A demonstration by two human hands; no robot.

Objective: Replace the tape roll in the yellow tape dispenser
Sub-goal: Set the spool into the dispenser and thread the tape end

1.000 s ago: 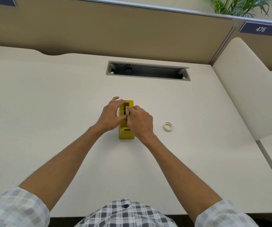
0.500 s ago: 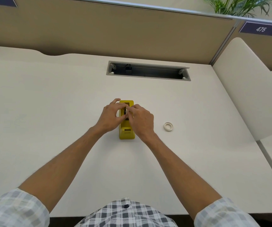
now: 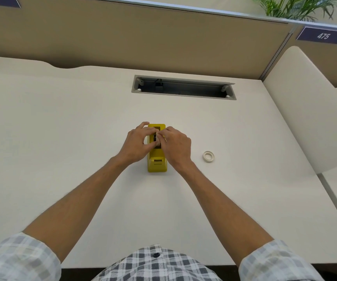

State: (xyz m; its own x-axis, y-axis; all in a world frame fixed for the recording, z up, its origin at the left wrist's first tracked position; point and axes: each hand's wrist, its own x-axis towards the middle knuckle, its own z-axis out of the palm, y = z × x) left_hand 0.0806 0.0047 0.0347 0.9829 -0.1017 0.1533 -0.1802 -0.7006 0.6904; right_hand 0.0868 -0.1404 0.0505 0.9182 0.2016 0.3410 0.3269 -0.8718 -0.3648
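Yellow tape dispenser (image 3: pixel 157 166) upright on the cream tabletop (image 3: pixel 62 149), cutter end toward the body. Both hands over its open well. Left hand (image 3: pixel 137 146) curled against the left flank, fingertips at the dark hub in the slot. Right hand (image 3: pixel 175 148) curled over the right flank, fingertips pinched together above the same slot; what sits between them too small to tell. Looks like seating or pulling the roll and core. White tape roll (image 3: pixel 208 156) flat on the tabletop, right of the dispenser, apart from both hands. Cable tray opening (image 3: pixel 184 88) farther back.

Handling guess: dispenser rigid plastic, likely weighted base, smooth sides, so brace by the flanks, not the blade end. Roll light, stiff ring, tacky edge; grip by outer rim or through the centre hole.
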